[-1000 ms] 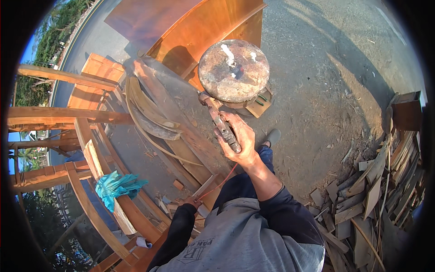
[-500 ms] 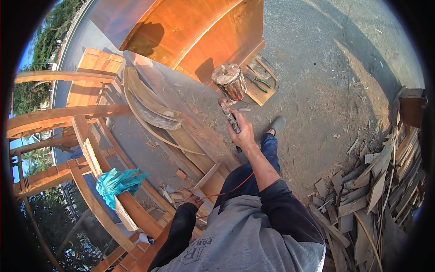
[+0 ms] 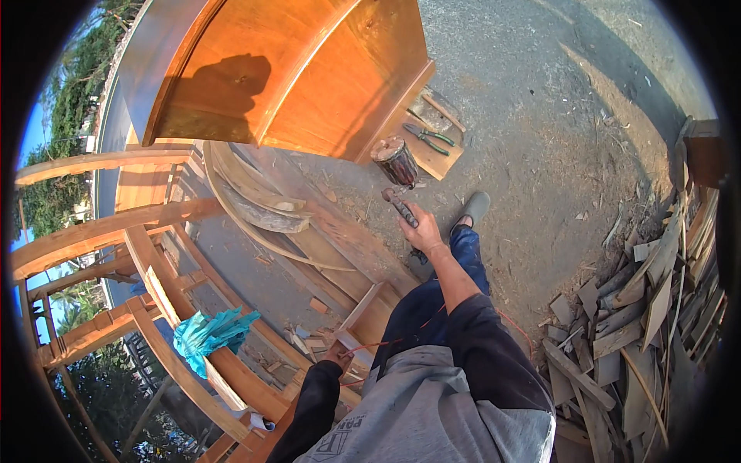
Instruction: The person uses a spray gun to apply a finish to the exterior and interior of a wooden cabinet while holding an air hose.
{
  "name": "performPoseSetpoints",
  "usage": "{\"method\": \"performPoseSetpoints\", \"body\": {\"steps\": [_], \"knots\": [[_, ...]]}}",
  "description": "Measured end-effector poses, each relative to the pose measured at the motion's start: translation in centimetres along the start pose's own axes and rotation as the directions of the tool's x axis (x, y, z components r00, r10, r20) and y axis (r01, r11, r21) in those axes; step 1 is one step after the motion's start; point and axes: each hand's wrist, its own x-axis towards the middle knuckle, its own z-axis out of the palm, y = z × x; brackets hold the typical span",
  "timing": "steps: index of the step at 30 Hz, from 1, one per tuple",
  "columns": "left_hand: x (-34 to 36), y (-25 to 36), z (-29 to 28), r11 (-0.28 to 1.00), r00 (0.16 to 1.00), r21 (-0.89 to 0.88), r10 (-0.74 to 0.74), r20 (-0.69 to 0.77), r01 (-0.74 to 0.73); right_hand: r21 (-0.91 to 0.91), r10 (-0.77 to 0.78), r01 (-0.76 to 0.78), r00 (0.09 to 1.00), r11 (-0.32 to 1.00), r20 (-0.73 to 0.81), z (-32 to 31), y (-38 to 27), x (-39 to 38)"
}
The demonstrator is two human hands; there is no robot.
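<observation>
My right hand [image 3: 424, 230] is closed round the grip of a spray gun [image 3: 401, 208], held out ahead of me and low. The gun's paint-stained round cup [image 3: 395, 162] shows just beyond it, beside the base of a varnished orange-brown curved wooden piece [image 3: 309, 85]. How the cup joins the gun is hard to see. At my left side, my left hand [image 3: 337, 356] has its fingers closed on a thin orange-red hose [image 3: 374, 345], which runs across my front.
Pliers with green handles [image 3: 428, 139] lie on a board at the wooden piece's foot. Curved planks [image 3: 258, 201] rest on the left. A turquoise cloth [image 3: 212, 337] hangs over a wooden frame [image 3: 177, 297]. Scrap wood [image 3: 625, 324] is heaped at right.
The spray gun and its cup have dropped lower and farther from me. My view has shifted, so the varnished piece sits farther left. My left hand keeps hold of the hose.
</observation>
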Motion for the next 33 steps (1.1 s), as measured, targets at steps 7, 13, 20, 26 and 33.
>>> {"method": "performPoseSetpoints", "body": {"steps": [7,13,20,26,33], "knots": [[0.7,1.0,0.8,1.000,0.997,-0.010,0.003,0.082,-0.002,0.077,0.063,-0.053,0.988,0.996,-0.142,-5.6,-1.0,5.6],[1.3,4.1,1.0,0.998,0.998,-0.028,0.054,0.016,-0.054,0.039,0.013,-0.001,0.952,0.999,-0.307,-9.7,-0.2,12.6],[0.3,11.6,-0.9,0.992,0.993,-0.073,0.109,0.051,-0.105,0.007,0.024,-0.023,0.891,1.000,-0.453,-14.1,0.8,19.6],[-0.2,14.3,-1.8,0.993,0.992,-0.081,0.090,0.093,-0.083,0.067,0.083,-0.053,0.795,0.996,-0.601,-14.9,1.8,22.1],[1.8,8.3,1.8,0.961,0.981,-0.214,0.189,0.051,-0.174,0.088,0.043,-0.004,0.897,0.996,-0.440,-11.3,3.5,17.4]]}}
